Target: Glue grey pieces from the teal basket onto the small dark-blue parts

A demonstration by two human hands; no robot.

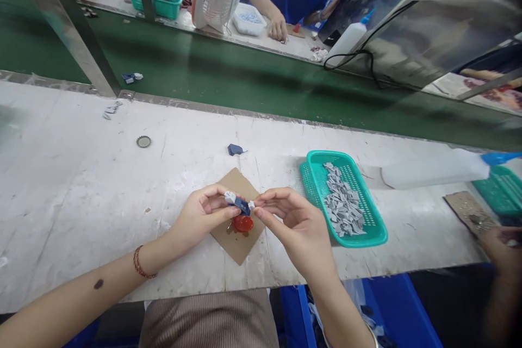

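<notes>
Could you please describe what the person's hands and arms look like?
The left hand and right hand are ungloved. A reddish-brown, cord-like bracelet circles the left wrist; a dark oval mark sits up that forearm. A pale band edges the right forearm.

White table (61, 201), scuffed top

Surface was scratched and smudged. Metal post (106, 82) stood at the far edge, left. Card (240, 249) lay near the middle of the front edge, turned cornerwise. Green basket (312, 185) stood to its right. Blue piece (235, 149) lay just beyond the card. Farther left was a cap (143, 142); past that, grey scraps (112, 110). Bottle (434, 168) lay on its side, right of the basket. Far right: second card (457, 202), second basket (499, 187).
</notes>
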